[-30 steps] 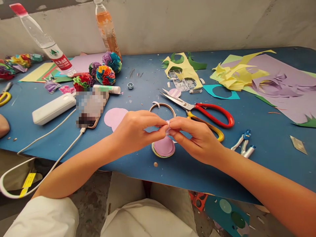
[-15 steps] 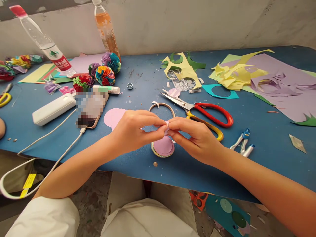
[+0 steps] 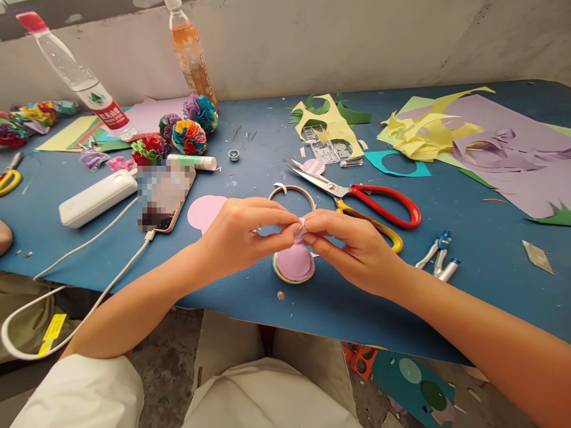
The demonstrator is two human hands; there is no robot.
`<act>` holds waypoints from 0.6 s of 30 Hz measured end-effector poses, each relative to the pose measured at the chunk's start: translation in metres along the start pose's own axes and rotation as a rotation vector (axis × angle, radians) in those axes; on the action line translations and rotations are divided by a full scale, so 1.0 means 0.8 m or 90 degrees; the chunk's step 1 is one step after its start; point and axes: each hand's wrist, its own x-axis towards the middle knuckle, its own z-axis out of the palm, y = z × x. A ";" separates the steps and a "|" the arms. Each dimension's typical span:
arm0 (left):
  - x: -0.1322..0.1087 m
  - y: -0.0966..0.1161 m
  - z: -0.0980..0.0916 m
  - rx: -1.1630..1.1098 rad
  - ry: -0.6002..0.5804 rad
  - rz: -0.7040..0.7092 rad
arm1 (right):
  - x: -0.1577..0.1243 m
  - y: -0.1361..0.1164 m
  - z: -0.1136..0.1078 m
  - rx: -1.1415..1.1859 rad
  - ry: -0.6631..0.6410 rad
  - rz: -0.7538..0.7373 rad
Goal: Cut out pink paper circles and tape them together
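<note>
A small piece of light purple paper (image 3: pixel 300 230) is pinched between the fingertips of my left hand (image 3: pixel 243 235) and my right hand (image 3: pixel 350 246). Much of it is hidden by the fingers. Just below it on the table lies a stack of paper circles (image 3: pixel 294 263), a purple one on top. Behind my fingertips sits a roll of tape (image 3: pixel 292 189), partly covered. Pink paper circles (image 3: pixel 206 213) lie beside my left hand. Scissors (image 3: pixel 379 199) with one red and one yellow handle rest beyond my right hand, blades pointing left.
At left are a white power bank (image 3: pixel 98 198), a phone (image 3: pixel 172 202) on a cable, a glue stick (image 3: pixel 196 161), paper flower balls (image 3: pixel 190 135) and two bottles. Yellow paper scraps (image 3: pixel 428 134), a compass (image 3: pixel 439 258) and a loose blade (image 3: pixel 537 255) lie right.
Both hands stay nearly in place, still pinching the purple paper, which shows slightly more between the fingertips. The view has shifted slightly.
</note>
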 end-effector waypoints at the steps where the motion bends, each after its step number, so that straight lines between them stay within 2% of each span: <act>1: 0.000 0.001 0.000 -0.006 0.002 -0.006 | 0.000 0.000 0.000 -0.002 0.001 0.001; 10: 0.001 0.009 -0.005 -0.076 -0.025 -0.139 | -0.001 0.001 0.000 -0.018 0.007 -0.031; 18: -0.002 0.011 -0.001 -0.057 -0.004 -0.135 | -0.001 -0.001 0.003 -0.006 0.017 -0.010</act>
